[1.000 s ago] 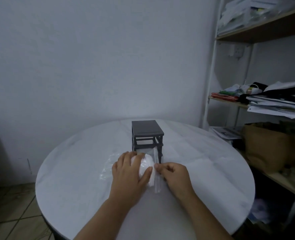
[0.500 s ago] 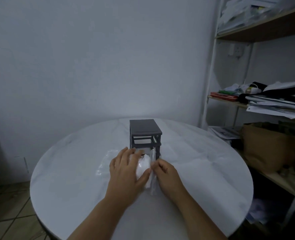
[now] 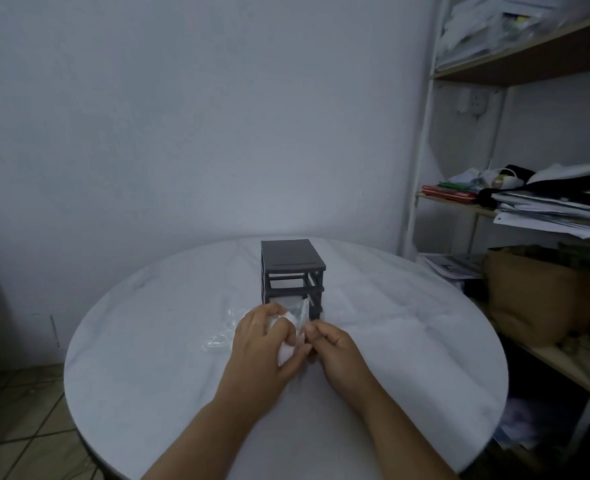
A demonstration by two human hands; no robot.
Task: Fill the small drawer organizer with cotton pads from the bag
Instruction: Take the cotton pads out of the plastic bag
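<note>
Both hands are crowded at the near side of the dark organizer [image 3: 291, 268], which stands mid-table just where it was half a second ago. The left hand [image 3: 260, 351] has edged a little farther in and tightened. Its fingers were draped loosely over the cotton pads [image 3: 285, 353] and now curl round the white wad, thumb pressed in from the right. The wad sits at the mouth of the clear drawer [image 3: 302, 308] pulled out of the bottom slot, not yet dropped in. The right hand [image 3: 336, 348] has closed up beside it, thumb and forefinger pinching the clear near edge (drawer wall or film, hard to tell). The crumpled bag [image 3: 219, 337] lies on the white table [image 3: 141, 358] left of the hands, unmoved.
</note>
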